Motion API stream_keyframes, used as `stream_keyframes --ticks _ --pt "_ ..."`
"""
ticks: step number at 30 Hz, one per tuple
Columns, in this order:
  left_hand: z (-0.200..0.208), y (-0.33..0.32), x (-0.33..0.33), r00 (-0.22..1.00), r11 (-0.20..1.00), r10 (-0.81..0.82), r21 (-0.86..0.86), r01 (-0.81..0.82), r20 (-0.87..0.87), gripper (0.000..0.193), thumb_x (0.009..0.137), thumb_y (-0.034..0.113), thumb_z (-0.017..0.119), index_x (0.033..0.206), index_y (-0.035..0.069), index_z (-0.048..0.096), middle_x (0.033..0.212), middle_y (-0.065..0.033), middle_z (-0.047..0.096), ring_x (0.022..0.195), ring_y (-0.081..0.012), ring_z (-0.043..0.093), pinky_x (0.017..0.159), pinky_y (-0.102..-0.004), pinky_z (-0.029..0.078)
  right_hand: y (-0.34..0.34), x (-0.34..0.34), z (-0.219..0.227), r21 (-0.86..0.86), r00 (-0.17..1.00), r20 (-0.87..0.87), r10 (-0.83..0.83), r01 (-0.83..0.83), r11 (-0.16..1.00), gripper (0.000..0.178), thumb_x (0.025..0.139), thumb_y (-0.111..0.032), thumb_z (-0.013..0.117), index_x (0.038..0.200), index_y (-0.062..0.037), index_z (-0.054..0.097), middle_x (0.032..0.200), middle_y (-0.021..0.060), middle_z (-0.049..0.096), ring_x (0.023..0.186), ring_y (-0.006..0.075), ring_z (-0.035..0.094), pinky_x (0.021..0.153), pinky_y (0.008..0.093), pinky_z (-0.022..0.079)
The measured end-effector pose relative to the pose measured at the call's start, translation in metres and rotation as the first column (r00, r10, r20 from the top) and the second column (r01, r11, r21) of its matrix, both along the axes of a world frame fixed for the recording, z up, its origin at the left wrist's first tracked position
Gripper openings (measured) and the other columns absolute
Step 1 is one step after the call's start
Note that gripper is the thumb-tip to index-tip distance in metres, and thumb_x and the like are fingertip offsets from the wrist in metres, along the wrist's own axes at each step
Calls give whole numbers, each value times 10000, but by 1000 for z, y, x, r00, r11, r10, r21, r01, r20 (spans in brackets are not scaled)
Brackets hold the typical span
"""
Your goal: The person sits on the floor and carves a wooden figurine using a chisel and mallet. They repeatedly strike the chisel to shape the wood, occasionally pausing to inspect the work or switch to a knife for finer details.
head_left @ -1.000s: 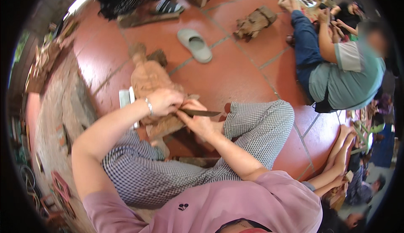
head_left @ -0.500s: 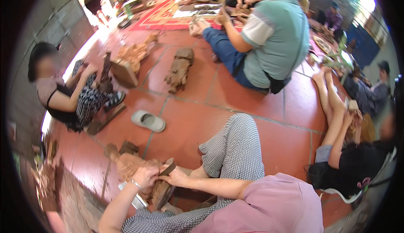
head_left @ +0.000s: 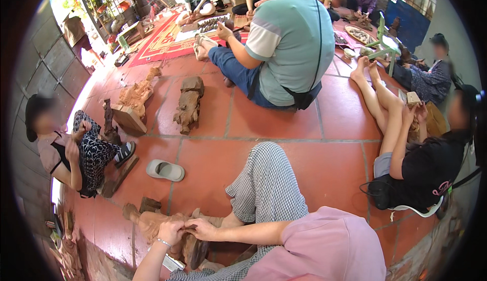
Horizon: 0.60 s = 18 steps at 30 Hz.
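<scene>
My left hand [head_left: 171, 232], with a bracelet at the wrist, and my right hand [head_left: 204, 229] meet fingertip to fingertip above my lap. Both are closed on a small dark brown strip of what looks like sandpaper [head_left: 189, 226], mostly covered by the fingers. Below them a carved wooden figure [head_left: 148, 223] lies on its side, its head end to the left and its rougher, darker base [head_left: 195, 252] close to my legs. A flat whitish thing [head_left: 172, 264] shows beside my left forearm, partly hidden.
A grey clog [head_left: 166, 170] lies ahead on the tiles. Beyond it are a dark wooden carving [head_left: 188, 107] and a lighter one [head_left: 136, 97] on a block. People sit left, right and ahead, the nearest ahead in a teal shirt [head_left: 299, 42]. A red rug [head_left: 152, 47] lies farther off.
The brown strip stood up broad and plain between my hands; now it is mostly tucked between the fingers. The view has shifted, and the person at left has raised their hands.
</scene>
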<state>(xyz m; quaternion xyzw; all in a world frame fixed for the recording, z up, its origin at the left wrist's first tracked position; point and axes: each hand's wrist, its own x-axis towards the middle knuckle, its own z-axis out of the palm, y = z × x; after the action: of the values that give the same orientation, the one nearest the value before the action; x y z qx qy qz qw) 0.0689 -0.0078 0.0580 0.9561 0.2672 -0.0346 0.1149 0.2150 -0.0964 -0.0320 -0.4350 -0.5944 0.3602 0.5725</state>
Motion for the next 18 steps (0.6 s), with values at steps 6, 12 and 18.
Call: stream_keyframes --ticks 6,12,18 --pt "10 0 -3 999 993 17 -119 -13 28 137 680 239 747 714 152 647 694 -54 658 655 -286 645 580 -404 511 -3 -6 0 27 998 -55 -22 24 999 157 808 -109 677 869 -39 550 818 144 585 808 370 581 692 444 457" --pt "18 -4 3 997 984 77 -163 -79 -16 168 658 213 776 710 112 652 698 -95 652 673 -301 650 609 -389 514 -5 -3 1 -5 999 32 -12 12 1000 147 832 -169 653 903 -62 579 886 127 577 860 356 577 721 441 461" --pt "11 -2 -2 997 985 68 -163 -62 29 160 670 237 772 691 145 643 670 -65 653 650 -279 654 589 -390 518 -6 -2 4 16 999 35 -9 9 1000 151 826 -168 660 890 -62 573 894 125 579 859 359 578 724 443 464"
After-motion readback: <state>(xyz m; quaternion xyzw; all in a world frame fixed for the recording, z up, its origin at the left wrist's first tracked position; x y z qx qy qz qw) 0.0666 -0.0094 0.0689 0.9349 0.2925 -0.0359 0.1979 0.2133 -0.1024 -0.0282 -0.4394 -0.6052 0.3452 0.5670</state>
